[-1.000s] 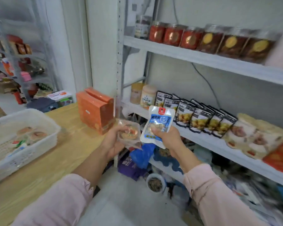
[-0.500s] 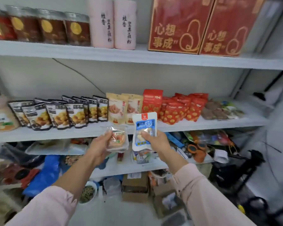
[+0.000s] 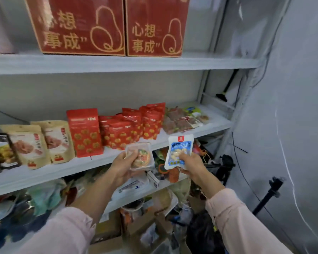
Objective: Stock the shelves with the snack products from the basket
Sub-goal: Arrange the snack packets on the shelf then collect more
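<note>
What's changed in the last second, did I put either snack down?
Nothing was put down or picked up. Both hands moved right along the middle shelf, from its left end to in front of the red packets near its right end. Unchanged: the left hand holds the clear-wrapped snack, the right hand the white and blue packet.

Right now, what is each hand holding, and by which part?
The left hand grips a clear-wrapped snack by its left side. The right hand holds a white and blue snack packet by its lower end, thumb on the front.
</note>
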